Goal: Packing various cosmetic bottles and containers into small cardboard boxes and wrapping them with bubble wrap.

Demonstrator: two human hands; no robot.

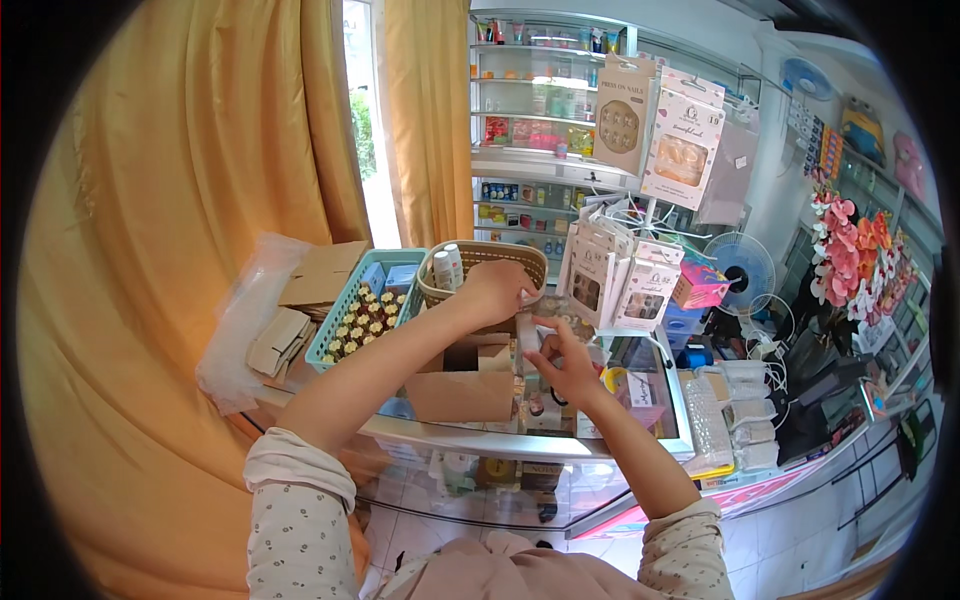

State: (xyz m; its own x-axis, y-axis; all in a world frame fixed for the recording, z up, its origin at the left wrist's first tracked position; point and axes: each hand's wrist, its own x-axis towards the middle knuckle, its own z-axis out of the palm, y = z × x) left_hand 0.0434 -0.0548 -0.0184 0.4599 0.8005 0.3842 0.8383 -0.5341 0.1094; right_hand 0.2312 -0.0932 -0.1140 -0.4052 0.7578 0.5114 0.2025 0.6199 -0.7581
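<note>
My left hand (495, 291) reaches over the near right rim of a beige woven plastic basket (538, 262), fingers curled. A tiny white bit shows at its fingertips; whether it is gripped is unclear. Two white bottles (448, 267) stand in the basket. My right hand (568, 369) is lower and to the right, thumb and index finger apart beside a narrow pale box or strip (527, 334). Whether they grip it or only touch it, I cannot tell. An opened cardboard box (461, 396) stands on the glass display counter (547, 444), below my left forearm.
A turquoise basket (324, 346) holds small bottles with gold flower-shaped caps (367, 324). Left of it lie flattened cardboard (322, 274) and bubble wrap (244, 322). A rack of press-on nail packs (592, 274) rises behind my right hand. Bubble-wrapped parcels (754, 412) lie at right.
</note>
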